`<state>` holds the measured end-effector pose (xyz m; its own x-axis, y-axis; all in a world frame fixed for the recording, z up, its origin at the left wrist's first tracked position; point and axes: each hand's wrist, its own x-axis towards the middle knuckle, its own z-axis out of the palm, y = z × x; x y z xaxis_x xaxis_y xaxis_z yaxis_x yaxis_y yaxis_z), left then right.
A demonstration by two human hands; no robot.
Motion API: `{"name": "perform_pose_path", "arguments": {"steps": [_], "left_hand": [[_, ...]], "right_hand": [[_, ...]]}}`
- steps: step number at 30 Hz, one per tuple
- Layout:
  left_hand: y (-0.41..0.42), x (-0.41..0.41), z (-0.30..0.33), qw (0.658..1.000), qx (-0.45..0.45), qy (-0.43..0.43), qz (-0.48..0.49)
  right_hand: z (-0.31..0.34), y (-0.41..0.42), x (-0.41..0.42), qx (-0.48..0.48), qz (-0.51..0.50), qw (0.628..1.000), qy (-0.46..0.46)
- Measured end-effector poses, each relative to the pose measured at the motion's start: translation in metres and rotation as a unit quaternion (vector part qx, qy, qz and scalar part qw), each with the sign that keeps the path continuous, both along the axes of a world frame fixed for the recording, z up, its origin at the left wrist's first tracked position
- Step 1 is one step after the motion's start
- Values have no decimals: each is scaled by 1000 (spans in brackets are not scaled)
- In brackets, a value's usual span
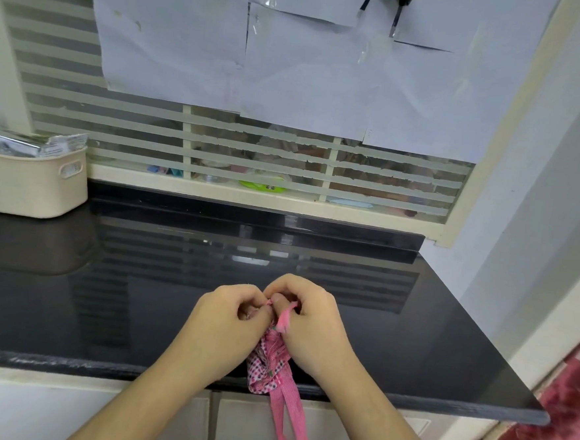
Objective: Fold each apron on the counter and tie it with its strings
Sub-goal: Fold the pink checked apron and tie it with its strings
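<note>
While the black desk [173, 297] fills most of my view, the work sits at its near edge: a pink checked apron [268, 366], already bunched into a small bundle, lies between my two hands and partly overhangs the front lip. Folding looks done to me; I judge this to be the tying step. My left hand [230, 322] has its fingers curled in, pinching a pink string [285, 317] at the top of the bundle. My right hand [312, 321] is curled as well, gripping the same string where a short end pokes out between thumb and fingers. Both hands meet just above the cloth, thumbs touching or nearly so. Two loose strap ends [288, 422] hang down off the desk edge in front of the cabinet doors.

Next, I reckon the knot needs drawing tight without letting the bundle spring open, so one hand should keep pressing on the cloth as the other pulls. The dangling ends may want tucking.

A cream basket [33, 184] with packets stands far left, well apart. A red cloth [555, 424] hangs past the right corner, possibly another apron; I cannot tell. Nothing stands in my way.
</note>
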<state>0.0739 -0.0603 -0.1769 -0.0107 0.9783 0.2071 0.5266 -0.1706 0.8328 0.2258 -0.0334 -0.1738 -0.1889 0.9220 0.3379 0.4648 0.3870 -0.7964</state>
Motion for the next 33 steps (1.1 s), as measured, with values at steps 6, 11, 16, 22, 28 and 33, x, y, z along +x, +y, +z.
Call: {"name": "perform_pose_path", "arguments": {"steps": [6,11,16,22,28,33], "left_hand": [[-1,-7,-3,995,3,-86,57],[-4,-3,-4,978,31,-175,108],[-6,1,-4,957,-1,-269,107],[-7,6,-11,949,-31,-306,72],[-11,5,-13,944,-45,-327,14],[-8,6,-11,936,-47,-348,14]], "right_hand": [[4,-1,5,-126,3,969,210],[6,-2,5,-149,70,979,122],[12,2,5,-146,90,985,30],[13,1,1,-167,44,985,29],[1,-2,-3,-195,4,971,137],[2,0,4,-205,36,969,130]]}}
